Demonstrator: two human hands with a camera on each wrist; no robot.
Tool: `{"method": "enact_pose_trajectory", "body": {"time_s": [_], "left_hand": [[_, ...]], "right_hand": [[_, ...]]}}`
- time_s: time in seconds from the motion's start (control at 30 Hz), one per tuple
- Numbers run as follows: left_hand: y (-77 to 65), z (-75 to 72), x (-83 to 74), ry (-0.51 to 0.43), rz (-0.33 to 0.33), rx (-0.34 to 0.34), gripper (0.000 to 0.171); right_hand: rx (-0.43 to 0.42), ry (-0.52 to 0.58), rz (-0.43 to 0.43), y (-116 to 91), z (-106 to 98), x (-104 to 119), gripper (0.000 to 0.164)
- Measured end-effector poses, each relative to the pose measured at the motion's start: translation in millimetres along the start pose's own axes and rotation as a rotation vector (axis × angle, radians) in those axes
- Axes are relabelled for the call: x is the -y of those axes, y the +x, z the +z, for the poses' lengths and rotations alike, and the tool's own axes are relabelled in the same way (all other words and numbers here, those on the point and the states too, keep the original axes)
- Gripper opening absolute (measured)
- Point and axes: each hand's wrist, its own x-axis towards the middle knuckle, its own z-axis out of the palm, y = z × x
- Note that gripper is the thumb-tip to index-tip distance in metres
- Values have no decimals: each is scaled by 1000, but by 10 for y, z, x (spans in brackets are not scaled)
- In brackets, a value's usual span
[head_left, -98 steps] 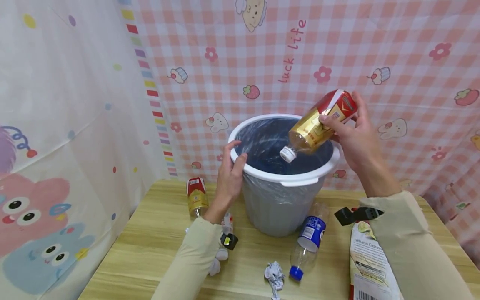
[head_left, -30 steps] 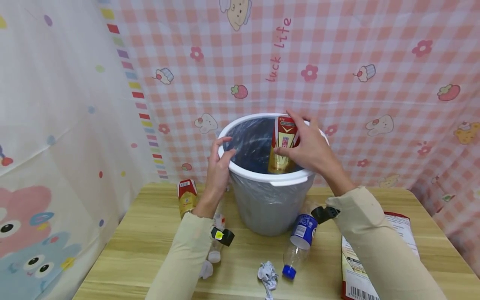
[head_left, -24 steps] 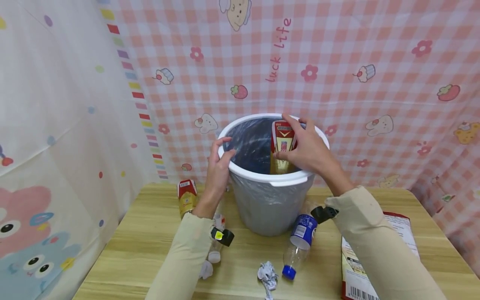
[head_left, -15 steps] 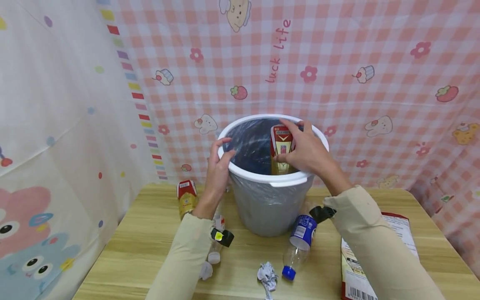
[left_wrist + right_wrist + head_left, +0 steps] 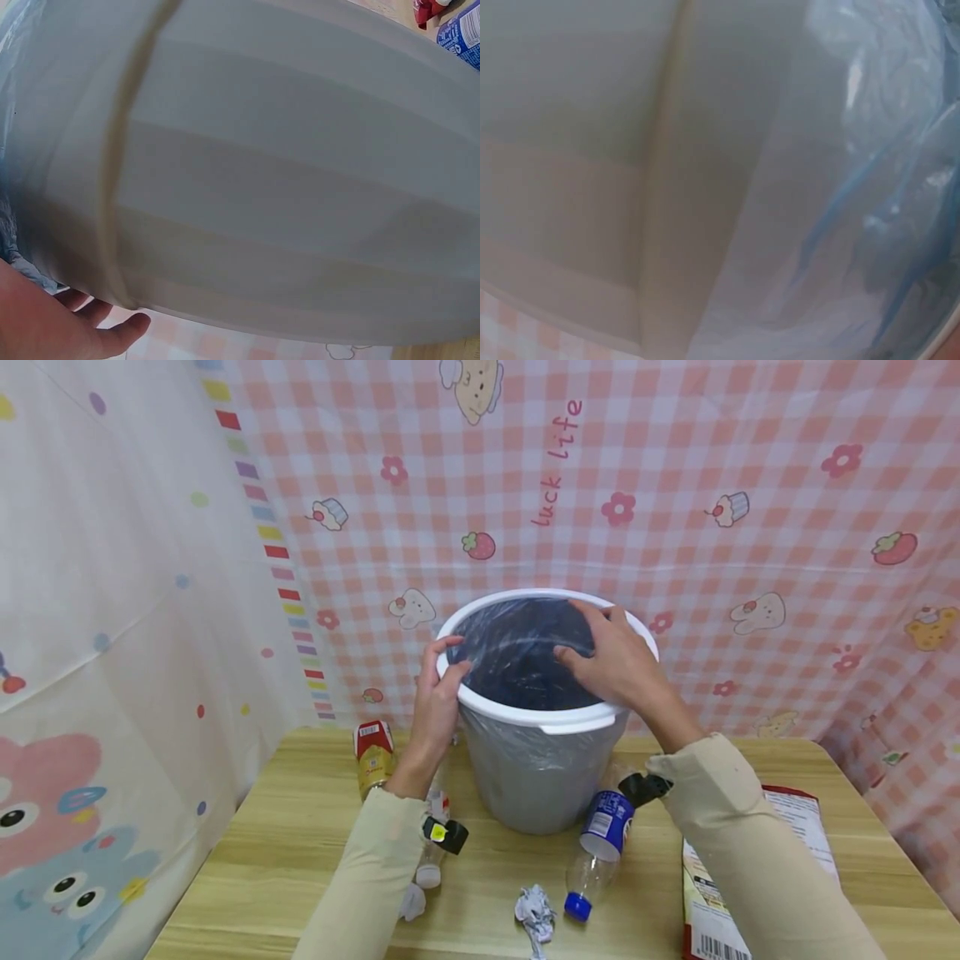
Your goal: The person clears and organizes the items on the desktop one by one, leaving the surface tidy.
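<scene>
A grey trash can (image 5: 536,785) with a white rim (image 5: 517,713) stands on the table, lined with a clear bag (image 5: 498,647). My left hand (image 5: 437,706) grips the rim on its left side, thumb and index finger over the edge. The left wrist view shows other fingers (image 5: 112,330) of that hand against the can's outer wall. My right hand (image 5: 615,656) hovers over the opening at the right, thumb and fingers spread apart and holding nothing. Only the can's wall and the bag fill the right wrist view. No bottle shows inside the dark opening.
Left of the can lie a red-and-gold bottle (image 5: 372,756) and a white-capped bottle (image 5: 430,868), partly behind the left arm. In front are crumpled paper (image 5: 535,910) and a blue-labelled bottle (image 5: 606,827). A snack bag (image 5: 708,897) lies under the right forearm.
The right hand brought a red-and-gold bottle from above the rim down into the trash can and let it go; the bottle has dropped out of sight. The left hand stays on the rim.
</scene>
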Motion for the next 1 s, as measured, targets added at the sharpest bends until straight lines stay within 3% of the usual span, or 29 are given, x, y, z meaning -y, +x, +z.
{"method": "enact_pose_trajectory", "body": {"time_s": [0.3,0.47,0.7,1.0], "left_hand": [[6,7,1,-5,23,-27,38],[9,23,2,-12,29,-32,38],[4,36,1,-5,14,-26,38],[2,28,-18,0,0,-25,38]], "right_hand": [[-48,31,-13,-6,13,-12,72],[-158,141,-31,-33,39,-39,66],[-302,307,-127,-77,59,-82,51],[-330,392,-180,-178,48,-144,43]]}}
